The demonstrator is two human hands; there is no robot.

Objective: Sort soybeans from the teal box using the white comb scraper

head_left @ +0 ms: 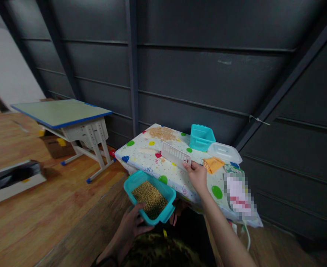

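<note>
My left hand (134,221) grips the near-left side of a teal plastic container (167,191), held at the table's front edge. Round, yellowish beans (149,196) that look like soybeans partly fill it. In my right hand (197,176) is one end of a white slotted plastic strip (174,155), its long side standing on edge over the tablecloth. Whether its lower edge touches the cloth, I cannot tell. Beyond the strip, a spread of small tan grains or beans (162,133) lies on the table. A pale, elongated thing (147,150) rests left of the strip.
The table (137,148) wears a white cloth with coloured balloons. A second teal container (201,138), a clear lid (225,152) and an orange cloth (213,165) stand at its right. A dark panelled wall (194,85) is behind; a desk (63,111) is to the left.
</note>
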